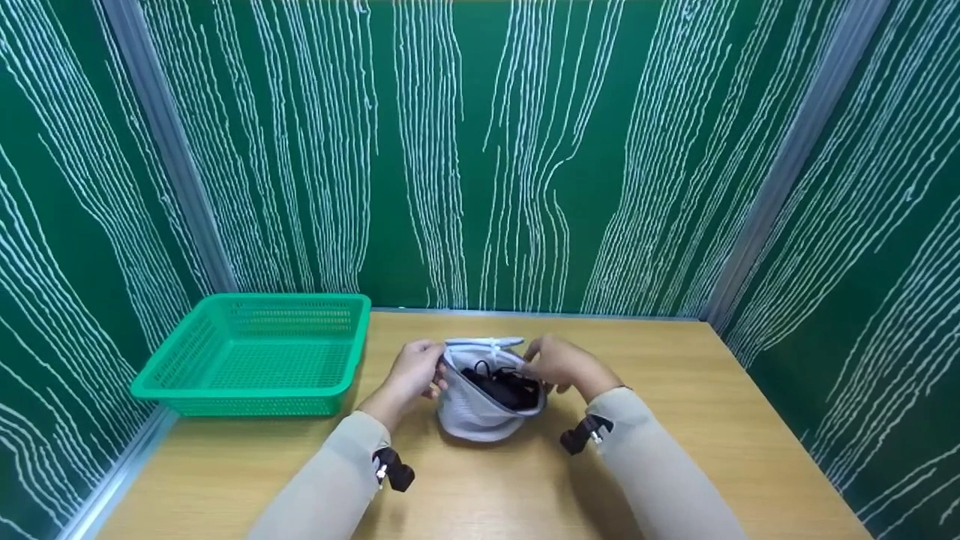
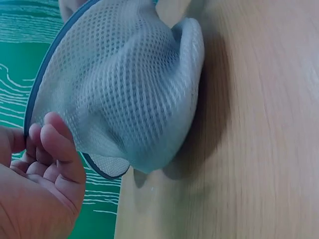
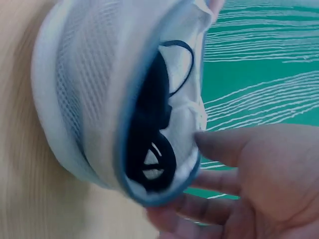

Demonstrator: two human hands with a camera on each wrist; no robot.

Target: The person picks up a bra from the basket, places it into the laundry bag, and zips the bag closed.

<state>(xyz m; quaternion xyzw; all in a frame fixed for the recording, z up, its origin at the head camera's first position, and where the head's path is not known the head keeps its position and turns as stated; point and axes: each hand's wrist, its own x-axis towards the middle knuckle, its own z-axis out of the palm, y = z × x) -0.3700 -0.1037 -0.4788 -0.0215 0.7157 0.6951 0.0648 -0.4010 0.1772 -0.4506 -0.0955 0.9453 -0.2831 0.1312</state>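
Note:
A white mesh laundry bag (image 1: 474, 421) with a grey-blue edge stands on the table, its mouth open. Inside lies a black item (image 1: 504, 390); the right wrist view shows thin black loops (image 3: 187, 50) on it, but its kind I cannot tell. My left hand (image 1: 411, 369) pinches the bag's rim on the left side, thumb against forefinger, while the other fingers curl beside the mesh. On the opposite side my right hand (image 1: 564, 364) grips the rim, with the thumb at the inner face and the fingers outside, as the right wrist view shows.
A green plastic basket (image 1: 251, 393) with perforated sides stands at the table's back left, beyond my left hand. The wooden table (image 1: 720, 420) ends at green panels (image 1: 480, 225) with white wavy lines at the back and both sides.

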